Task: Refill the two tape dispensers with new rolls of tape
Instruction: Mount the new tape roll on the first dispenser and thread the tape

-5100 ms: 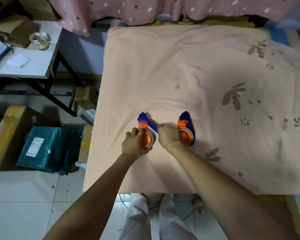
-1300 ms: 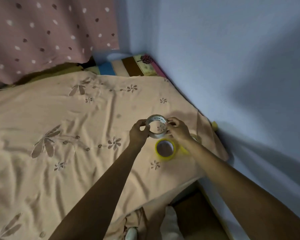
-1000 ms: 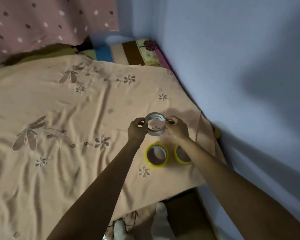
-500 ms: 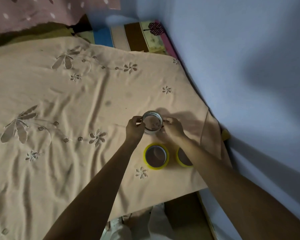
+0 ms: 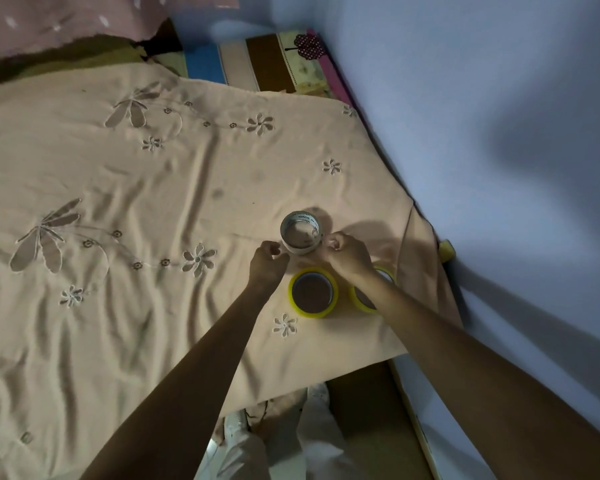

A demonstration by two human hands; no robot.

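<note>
Head view: the clear roll (image 5: 300, 236), lowered from the air onto the sheet (image 5: 153, 289) beside the yellow rolls (image 5: 313, 293), is pinched by the right hand (image 5: 347, 256), the curled left hand (image 5: 267, 263) barely touching; dispensers remain unfilled.

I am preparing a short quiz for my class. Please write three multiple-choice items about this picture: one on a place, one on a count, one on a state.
1. Where do the yellow tape rolls lie?
A. on the peach bedsheet
B. on the floor
C. on a shelf

2. How many yellow rolls are visible?
A. one
B. two
C. four

3. The clear tape roll is:
A. inside a dispenser
B. under a pillow
C. between both hands

Key: 1 A, the left yellow roll and right yellow roll rest on the bedsheet. 2 B, two yellow rings show. 3 C, the clear tape roll sits between the left hand and right hand.
</note>
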